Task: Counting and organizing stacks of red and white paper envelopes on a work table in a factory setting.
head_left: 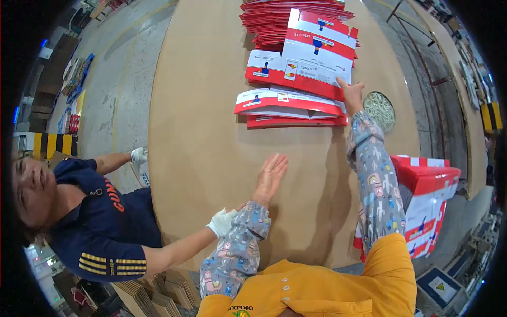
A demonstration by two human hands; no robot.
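My right hand [352, 95] is at the right edge of a flat red and white printed carton [317, 53], thumb over its edge; the fingers beneath are partly hidden. This carton lies tilted against a tall stack of flat red cartons [288, 21]. Just nearer to me, more folded cartons [290, 103] lie on the table, one with its side slightly gaping. Over bare tabletop, my left hand [270, 178] is open and holds nothing, fingers stretched out. A co-worker's white-gloved hand [222, 223] is beside my left sleeve, seemingly touching it.
The brown table [195, 105] has curved-looking edges. A round dish of pale bands [379, 112] stands right of my right hand. Bundled red and white cartons [428, 195] are by the table's right edge. The co-worker [105, 216] stands at the left; cardboard [158, 293] is stacked below.
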